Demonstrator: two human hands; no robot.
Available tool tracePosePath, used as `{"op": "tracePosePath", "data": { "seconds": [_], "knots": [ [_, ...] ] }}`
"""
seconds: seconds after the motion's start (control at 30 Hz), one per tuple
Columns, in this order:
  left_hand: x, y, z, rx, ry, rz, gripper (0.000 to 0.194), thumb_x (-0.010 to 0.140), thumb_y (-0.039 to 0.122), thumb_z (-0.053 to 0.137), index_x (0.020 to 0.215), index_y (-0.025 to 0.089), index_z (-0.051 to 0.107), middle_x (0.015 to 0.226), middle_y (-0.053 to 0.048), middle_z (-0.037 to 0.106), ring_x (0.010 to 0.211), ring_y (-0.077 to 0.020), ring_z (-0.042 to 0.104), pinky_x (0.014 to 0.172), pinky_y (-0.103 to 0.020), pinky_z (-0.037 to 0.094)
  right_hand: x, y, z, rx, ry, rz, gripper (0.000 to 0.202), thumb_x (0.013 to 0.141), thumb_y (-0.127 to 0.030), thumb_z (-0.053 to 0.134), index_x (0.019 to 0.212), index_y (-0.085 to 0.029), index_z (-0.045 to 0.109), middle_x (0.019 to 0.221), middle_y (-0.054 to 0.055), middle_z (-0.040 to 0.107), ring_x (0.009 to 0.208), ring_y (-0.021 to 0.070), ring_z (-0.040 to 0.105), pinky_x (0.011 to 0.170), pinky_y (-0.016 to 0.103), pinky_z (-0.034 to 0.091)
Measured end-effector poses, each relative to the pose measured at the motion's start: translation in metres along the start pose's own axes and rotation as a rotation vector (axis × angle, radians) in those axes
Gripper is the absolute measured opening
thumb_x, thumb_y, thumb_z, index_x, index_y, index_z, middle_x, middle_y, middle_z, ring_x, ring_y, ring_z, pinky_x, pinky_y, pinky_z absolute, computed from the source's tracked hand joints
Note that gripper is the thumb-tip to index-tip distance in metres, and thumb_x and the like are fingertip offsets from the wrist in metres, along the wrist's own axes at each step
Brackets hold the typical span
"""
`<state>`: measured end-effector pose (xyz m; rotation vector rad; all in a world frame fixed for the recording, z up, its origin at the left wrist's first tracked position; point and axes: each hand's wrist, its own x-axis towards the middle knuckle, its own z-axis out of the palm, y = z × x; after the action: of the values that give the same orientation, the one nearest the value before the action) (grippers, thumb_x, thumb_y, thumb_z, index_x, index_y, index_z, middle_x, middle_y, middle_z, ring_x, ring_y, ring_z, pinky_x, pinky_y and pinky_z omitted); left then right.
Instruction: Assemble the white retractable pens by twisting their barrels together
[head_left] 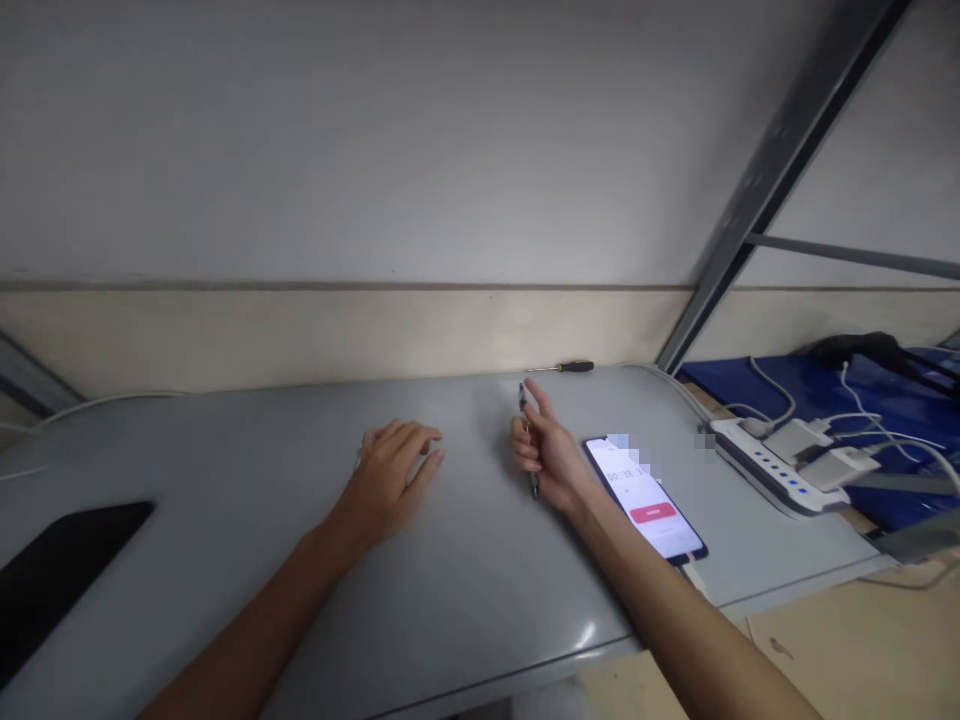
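Observation:
My right hand is wrapped round a dark pen, which stands nearly upright in the fist with the thumb near its upper end. To its left, my left hand hovers over or rests on the grey table; I cannot tell which. Its fingers are loosely bent, the thumb apart from them, with nothing seen in the hand. Just right of my right hand lies a lit smartphone showing a timer and a red button, a white cable at its lower end.
A screwdriver lies by the wall at the back. On the right, a white power strip holds several plugs and cables beside a blue surface. A black flat object lies at the left. A slanted metal post rises at the right.

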<state>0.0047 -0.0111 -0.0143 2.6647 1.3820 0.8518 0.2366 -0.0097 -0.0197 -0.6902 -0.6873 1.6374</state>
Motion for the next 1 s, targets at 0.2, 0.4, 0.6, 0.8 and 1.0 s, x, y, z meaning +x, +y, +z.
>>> {"op": "tracePosePath", "data": {
  "seconds": [0.2, 0.4, 0.6, 0.8, 1.0],
  "knots": [
    [0.003, -0.016, -0.001, 0.047, 0.048, -0.139, 0.027, 0.095, 0.036, 0.038, 0.102, 0.021, 0.059, 0.092, -0.006, 0.067, 0.092, -0.0226, 0.059, 0.087, -0.041, 0.037, -0.001, -0.004, -0.002, -0.007, -0.049, -0.002, 0.042, 0.086, -0.035, 0.063, 0.123, -0.036, 0.043, 0.059, -0.009, 0.029, 0.043, 0.0067, 0.018, 0.038, 0.016, 0.011],
    [0.003, -0.03, -0.002, 0.188, 0.038, -0.232, 0.026, 0.094, 0.035, 0.041, 0.104, 0.02, 0.058, 0.098, -0.009, 0.067, 0.098, -0.0284, 0.057, 0.083, -0.045, 0.039, -0.001, -0.006, -0.004, -0.02, -0.07, 0.002, 0.043, 0.086, -0.035, 0.063, 0.125, -0.037, 0.044, 0.06, -0.009, 0.029, 0.044, 0.0066, 0.018, 0.038, 0.016, 0.011],
    [0.002, -0.033, -0.009, 0.296, -0.037, -0.351, 0.025, 0.091, 0.031, 0.041, 0.105, 0.018, 0.057, 0.107, -0.014, 0.065, 0.104, -0.0343, 0.054, 0.08, -0.047, 0.043, -0.001, -0.008, -0.007, 0.027, -0.084, -0.01, 0.04, 0.088, -0.032, 0.063, 0.123, -0.036, 0.046, 0.06, -0.009, 0.029, 0.044, 0.0067, 0.017, 0.039, 0.015, 0.01],
    [0.001, -0.033, -0.012, 0.359, -0.106, -0.438, 0.033, 0.091, 0.034, 0.038, 0.11, 0.015, 0.057, 0.107, -0.017, 0.063, 0.104, -0.0367, 0.054, 0.078, -0.048, 0.046, 0.0, -0.009, -0.008, 0.007, -0.05, -0.035, 0.038, 0.087, -0.033, 0.064, 0.12, -0.035, 0.046, 0.06, -0.009, 0.027, 0.044, 0.0067, 0.017, 0.038, 0.015, 0.011],
    [0.0, -0.034, -0.012, 0.387, -0.17, -0.527, 0.039, 0.09, 0.035, 0.037, 0.117, 0.015, 0.056, 0.113, -0.017, 0.061, 0.11, -0.0353, 0.052, 0.082, -0.045, 0.047, 0.0, -0.009, -0.009, 0.001, -0.045, -0.052, 0.048, 0.089, -0.03, 0.062, 0.131, -0.039, 0.04, 0.059, -0.009, 0.027, 0.044, 0.0072, 0.015, 0.039, 0.016, 0.009]
  ]
}}
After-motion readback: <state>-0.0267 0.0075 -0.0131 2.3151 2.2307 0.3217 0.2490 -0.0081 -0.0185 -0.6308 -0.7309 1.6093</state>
